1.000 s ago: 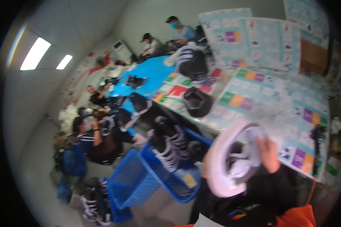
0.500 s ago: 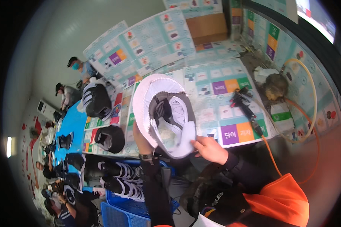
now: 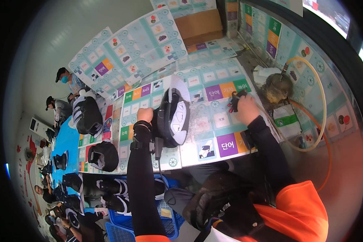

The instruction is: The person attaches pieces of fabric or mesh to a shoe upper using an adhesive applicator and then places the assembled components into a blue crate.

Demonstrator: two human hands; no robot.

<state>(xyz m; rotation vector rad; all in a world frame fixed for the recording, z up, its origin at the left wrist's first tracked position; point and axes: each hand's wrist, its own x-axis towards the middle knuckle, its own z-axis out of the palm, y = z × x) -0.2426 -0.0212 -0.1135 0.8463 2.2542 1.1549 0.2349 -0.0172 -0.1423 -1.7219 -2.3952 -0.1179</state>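
Cap count: one cap (image 3: 175, 121) in work, black shell with pale lilac lining, tilted on its side over the middle of the bench (image 3: 197, 155); contact with the bench top cannot be confirmed.
Left hand: one left hand (image 3: 145, 115), fingers curled, directly against the cap's left side; whether they grip its edge cannot be told.
Right hand: one right hand (image 3: 247, 109), fingers closed around one black-and-red gun-shaped tool (image 3: 234, 100), to the right of the cap and apart from it.
Other pieces on bench: one black cap (image 3: 103, 156) and one larger black-and-white piece (image 3: 87, 115), both left of the work.
Hoses: two, one yellow hose (image 3: 325, 97) and one orange hose (image 3: 330, 161), on the right.
Crates: two blue crates (image 3: 175, 226), below the bench edge.
Co-workers: at least four co-workers (image 3: 66, 80), on the left; exact number unclear.
Change from half a second ago: right hand has left the cap's rim for the tool; cap has turned, its opening now seen more narrowly.
Labels and writing: printed sheets (image 3: 127, 48) carry white lettering on purple, orange and green blocks, plus small fruit pictures; no marking made out on the cap.
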